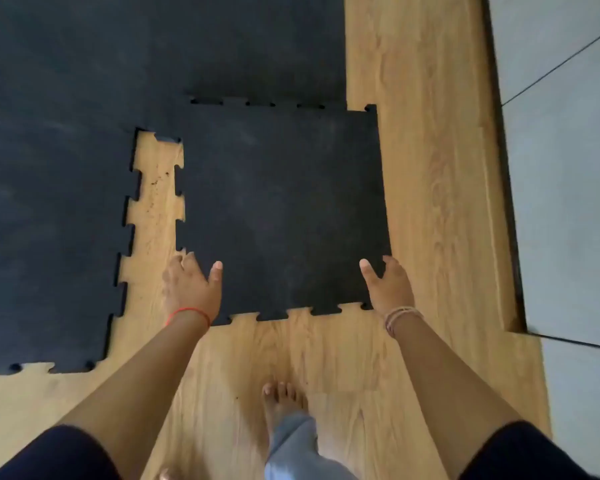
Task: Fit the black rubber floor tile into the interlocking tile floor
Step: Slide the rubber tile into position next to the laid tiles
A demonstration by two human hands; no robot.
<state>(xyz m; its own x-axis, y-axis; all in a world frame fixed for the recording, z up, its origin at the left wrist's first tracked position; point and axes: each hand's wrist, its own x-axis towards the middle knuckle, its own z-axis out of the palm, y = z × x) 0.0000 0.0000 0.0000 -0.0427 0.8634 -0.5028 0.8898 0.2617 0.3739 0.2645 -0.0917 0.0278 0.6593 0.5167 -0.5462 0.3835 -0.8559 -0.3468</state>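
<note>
The loose black rubber tile, square with toothed edges, lies in the corner gap of the black interlocking tile floor. Its far edge overlaps the laid tiles, and a strip of wood shows between its left teeth and the floor's teeth. My left hand grips the tile's near left corner, thumb on top and fingers at the edge. My right hand grips the near right corner the same way. The tile sits shifted right, with one tab past the laid floor's straight right edge.
Wood-look flooring runs to the right of and in front of the tiles. A grey tiled surface lies beyond a dark edge at the far right. My bare foot stands on the wood just behind the tile.
</note>
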